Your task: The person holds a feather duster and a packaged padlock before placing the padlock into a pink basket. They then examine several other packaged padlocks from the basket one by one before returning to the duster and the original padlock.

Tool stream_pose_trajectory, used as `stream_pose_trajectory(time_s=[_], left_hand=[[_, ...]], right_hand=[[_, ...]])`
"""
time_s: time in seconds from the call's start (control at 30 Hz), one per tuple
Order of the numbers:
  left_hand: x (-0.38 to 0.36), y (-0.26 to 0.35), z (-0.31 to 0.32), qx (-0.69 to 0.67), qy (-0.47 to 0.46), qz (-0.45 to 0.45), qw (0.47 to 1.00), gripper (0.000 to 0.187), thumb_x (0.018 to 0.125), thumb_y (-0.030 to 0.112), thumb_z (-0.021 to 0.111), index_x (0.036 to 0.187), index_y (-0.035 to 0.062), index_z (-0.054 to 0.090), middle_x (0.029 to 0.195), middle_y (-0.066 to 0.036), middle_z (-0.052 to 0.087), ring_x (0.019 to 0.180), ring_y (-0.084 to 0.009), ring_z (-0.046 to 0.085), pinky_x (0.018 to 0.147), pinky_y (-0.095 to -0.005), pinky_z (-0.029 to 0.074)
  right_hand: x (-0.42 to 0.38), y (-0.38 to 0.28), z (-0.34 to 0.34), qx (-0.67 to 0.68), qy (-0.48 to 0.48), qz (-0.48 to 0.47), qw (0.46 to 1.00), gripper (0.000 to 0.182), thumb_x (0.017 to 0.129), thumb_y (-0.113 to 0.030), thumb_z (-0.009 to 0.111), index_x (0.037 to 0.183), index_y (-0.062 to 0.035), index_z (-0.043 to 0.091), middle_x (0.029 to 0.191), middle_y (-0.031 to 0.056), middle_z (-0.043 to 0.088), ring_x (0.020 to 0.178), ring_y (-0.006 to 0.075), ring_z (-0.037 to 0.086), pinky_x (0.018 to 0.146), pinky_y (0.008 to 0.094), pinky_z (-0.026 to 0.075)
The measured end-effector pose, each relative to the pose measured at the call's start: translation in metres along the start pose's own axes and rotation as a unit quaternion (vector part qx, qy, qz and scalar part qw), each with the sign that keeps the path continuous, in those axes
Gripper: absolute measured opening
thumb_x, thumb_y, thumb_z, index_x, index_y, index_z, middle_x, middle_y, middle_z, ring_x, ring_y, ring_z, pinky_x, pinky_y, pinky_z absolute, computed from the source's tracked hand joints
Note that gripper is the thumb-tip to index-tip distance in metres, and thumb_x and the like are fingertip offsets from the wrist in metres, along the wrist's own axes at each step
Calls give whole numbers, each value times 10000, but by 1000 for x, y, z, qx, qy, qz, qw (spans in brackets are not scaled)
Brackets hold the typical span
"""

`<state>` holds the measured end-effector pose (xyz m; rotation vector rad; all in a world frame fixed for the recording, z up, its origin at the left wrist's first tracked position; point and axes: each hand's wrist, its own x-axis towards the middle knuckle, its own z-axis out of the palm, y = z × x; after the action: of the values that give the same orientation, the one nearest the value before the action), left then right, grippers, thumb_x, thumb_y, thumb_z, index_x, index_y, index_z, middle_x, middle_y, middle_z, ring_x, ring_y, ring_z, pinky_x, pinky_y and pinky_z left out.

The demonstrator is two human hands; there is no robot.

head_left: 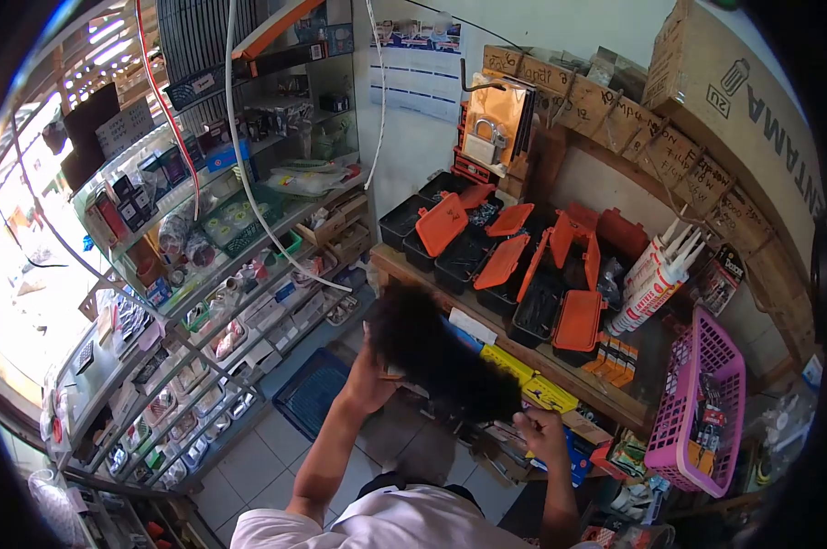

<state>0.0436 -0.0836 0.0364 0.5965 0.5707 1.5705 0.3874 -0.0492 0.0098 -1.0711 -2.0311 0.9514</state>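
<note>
A dark, fuzzy, bristly bundle (445,357) stretches between my two hands, held above the floor in front of the wooden shelf. Its exact kind does not show. My left hand (369,377) grips its upper left part, with some fingers hidden behind it. At its lower right end my right hand (543,434) is closed, thumb and fingers pinched at the edge. Just beyond the bundle stand black boxes with raised orange lids (500,263). A yellow package (537,380) lies beneath the shelf edge, close to my right hand.
On the left stands a glass display rack (239,215) stocked with small packaged goods. Sealant tubes (651,279) and a pink basket (697,412) are at the right. A blue tray (313,393) rests on the tiled floor. Loose cables (248,174) hang down ahead.
</note>
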Motion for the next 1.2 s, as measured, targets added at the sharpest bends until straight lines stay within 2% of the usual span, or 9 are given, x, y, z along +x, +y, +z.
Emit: stream_pose_trajectory(time_s=[0.13,0.2,0.23,0.4,0.5,0.63,0.97,1.03,1.2], left_hand=[[-4,15,22,13,-94,-94,991,877,937,743,146,1498,95,335,1382,-155,542,1190,-368,588,999,-548,482],[-6,16,27,-4,72,-89,993,926,911,780,156,1446,62,392,1331,-220,568,1163,-374,606,979,-517,495],[-7,17,26,-4,73,-87,994,926,911,780,156,1446,62,392,1331,-220,568,1163,-374,606,979,-517,495],[-9,24,13,-9,-89,-159,983,1021,838,859,192,1503,99,338,1403,-202,511,1189,-455,564,959,-637,464],[-12,28,25,-54,10,-177,983,1049,827,870,187,1507,85,332,1389,-258,500,1153,-496,571,951,-644,464],[-7,29,14,-41,-73,-197,977,1041,820,876,236,1507,101,338,1407,-269,480,1182,-521,541,967,-660,444],[-7,33,29,-57,-34,-217,974,969,845,851,245,1513,157,345,1420,-249,478,1203,-512,534,981,-689,405],[-4,29,27,-55,-7,-211,976,995,846,851,240,1513,119,333,1421,-249,477,1200,-515,534,979,-685,409],[1,26,30,-36,-20,-206,978,993,862,834,214,1489,78,356,1365,-220,530,1166,-470,571,978,-636,441]], right_hand=[[-1,4,-9,9,-34,22,999,442,956,-288,645,642,-13,501,562,-39,374,560,49,342,500,275,272],[0,-2,-15,8,-30,27,999,445,955,-292,646,645,-10,497,564,-41,374,560,49,344,501,275,273],[1,-5,-18,7,-25,34,999,448,955,-295,647,648,-7,494,565,-43,375,560,50,346,501,275,275],[7,-4,-26,2,-32,28,999,455,946,-295,660,641,-5,487,553,-20,373,553,63,346,494,283,287],[12,-1,-29,-7,-29,16,999,453,935,-293,676,638,-2,498,539,3,379,541,76,349,489,286,298],[16,-8,-36,-13,-48,33,998,468,945,-293,659,628,-14,458,553,-25,348,554,60,333,493,292,282],[9,-1,-49,-36,-54,6,998,487,939,-310,659,610,-15,456,540,-14,354,550,57,347,499,295,289],[7,-3,-54,-50,8,40,998,458,925,-287,674,616,-7,485,535,-2,370,545,60,353,498,297,296],[3,-18,-62,-58,-19,28,998,425,904,-239,688,613,-1,490,523,6,387,538,69,370,500,301,306]])
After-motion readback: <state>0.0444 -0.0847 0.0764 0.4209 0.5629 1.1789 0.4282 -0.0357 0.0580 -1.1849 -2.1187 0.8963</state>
